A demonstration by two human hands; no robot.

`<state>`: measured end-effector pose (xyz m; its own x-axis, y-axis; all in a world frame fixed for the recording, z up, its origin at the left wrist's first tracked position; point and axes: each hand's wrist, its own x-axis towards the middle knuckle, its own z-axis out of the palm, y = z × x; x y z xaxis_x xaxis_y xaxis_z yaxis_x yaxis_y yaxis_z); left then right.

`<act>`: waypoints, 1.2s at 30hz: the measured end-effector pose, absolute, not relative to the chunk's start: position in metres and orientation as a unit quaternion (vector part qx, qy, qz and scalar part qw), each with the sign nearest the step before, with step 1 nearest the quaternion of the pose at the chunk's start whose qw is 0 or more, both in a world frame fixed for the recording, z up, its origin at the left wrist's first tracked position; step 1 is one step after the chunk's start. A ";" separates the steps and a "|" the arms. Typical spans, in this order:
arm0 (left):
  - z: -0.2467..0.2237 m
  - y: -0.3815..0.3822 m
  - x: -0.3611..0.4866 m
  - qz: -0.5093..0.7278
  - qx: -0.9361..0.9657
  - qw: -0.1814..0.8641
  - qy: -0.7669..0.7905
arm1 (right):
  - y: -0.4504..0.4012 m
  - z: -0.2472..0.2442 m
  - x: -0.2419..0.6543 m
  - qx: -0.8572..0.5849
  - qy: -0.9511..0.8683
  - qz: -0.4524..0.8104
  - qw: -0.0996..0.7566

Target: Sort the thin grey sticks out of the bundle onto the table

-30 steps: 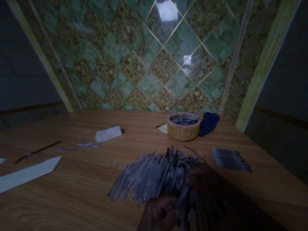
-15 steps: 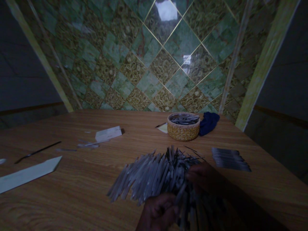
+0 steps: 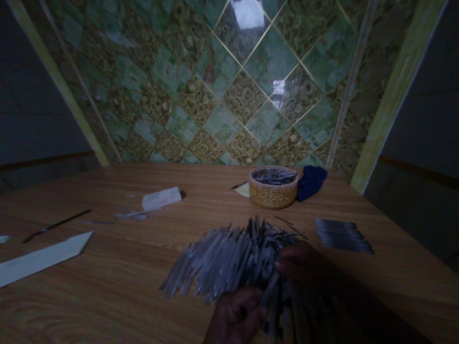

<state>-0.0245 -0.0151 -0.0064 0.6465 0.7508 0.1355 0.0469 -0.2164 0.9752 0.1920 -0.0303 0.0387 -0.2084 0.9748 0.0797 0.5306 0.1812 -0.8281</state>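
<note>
A large heap of slim dark sticks in clear plastic sleeves point(image 3: 222, 260) spreads across the near middle of the wooden table. At the heap's front edge, my left hand point(image 3: 238, 313) is closed in a pinch on one slim clear sleeve point(image 3: 271, 289). My right hand point(image 3: 304, 265) is closed at the upper end of that same sleeve, over the heap's right side. Dim light and the fingers hide whether a stick is inside it. More sleeved sticks lie below and between the hands, in shadow.
Behind the heap stands a woven basket point(image 3: 273, 196) of similar sticks, beside a dark blue cloth point(image 3: 311, 182). A neat row of sleeved sticks point(image 3: 343, 236) lies right. Leftward are a white box point(image 3: 161, 198), loose sleeves point(image 3: 132, 215), a thin black stick point(image 3: 57, 225) and a pale flat strip point(image 3: 46, 258).
Almost nothing differs. My right hand has shifted very slightly left at the sleeve's upper end; my left hand keeps its pinch, and the heap looks the same.
</note>
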 end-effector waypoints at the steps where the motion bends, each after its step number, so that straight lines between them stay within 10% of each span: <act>1: -0.005 -0.016 -0.024 0.318 0.710 0.560 0.285 | -0.031 0.039 0.193 -0.539 -0.694 0.351 0.325; 11: -0.011 -0.016 -0.024 0.318 0.702 0.564 0.297 | -0.032 0.036 0.194 -0.501 -0.686 0.387 0.358; 24: -0.022 -0.011 -0.024 0.409 0.879 -0.007 0.244 | -0.026 0.025 0.186 -0.568 -0.630 0.396 0.352; 36: -0.028 -0.009 -0.023 0.432 0.860 -0.102 0.253 | -0.026 0.024 0.177 -0.618 -0.566 0.422 0.345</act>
